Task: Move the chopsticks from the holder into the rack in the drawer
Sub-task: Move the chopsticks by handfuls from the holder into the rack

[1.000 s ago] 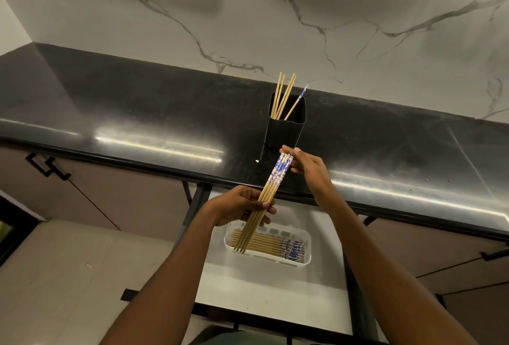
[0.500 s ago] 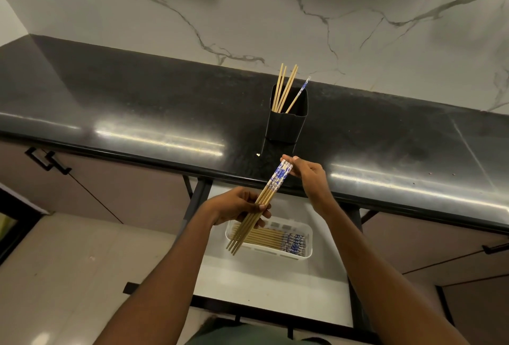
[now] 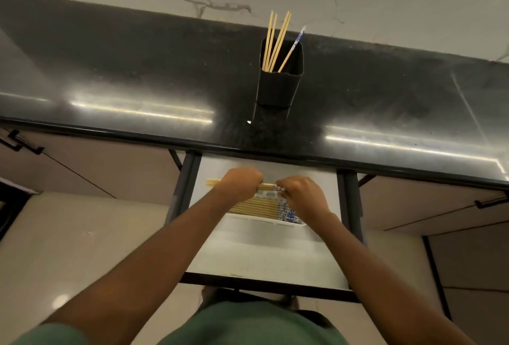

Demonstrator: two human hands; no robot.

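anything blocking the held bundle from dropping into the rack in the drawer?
Nothing visible. Both hands, left hand and right hand, hold the bundle of chopsticks level just above the white rack. Only chopsticks already lying in the rack sit below; the drawer is open.

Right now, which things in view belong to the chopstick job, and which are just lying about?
Job:
left hand
right hand
held bundle of chopsticks
black holder
white rack
drawer

Lying about:
crumb on countertop
cabinet handles

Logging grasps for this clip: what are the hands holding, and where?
A bundle of chopsticks: left hand grips near its plain end, right hand its blue-patterned end.
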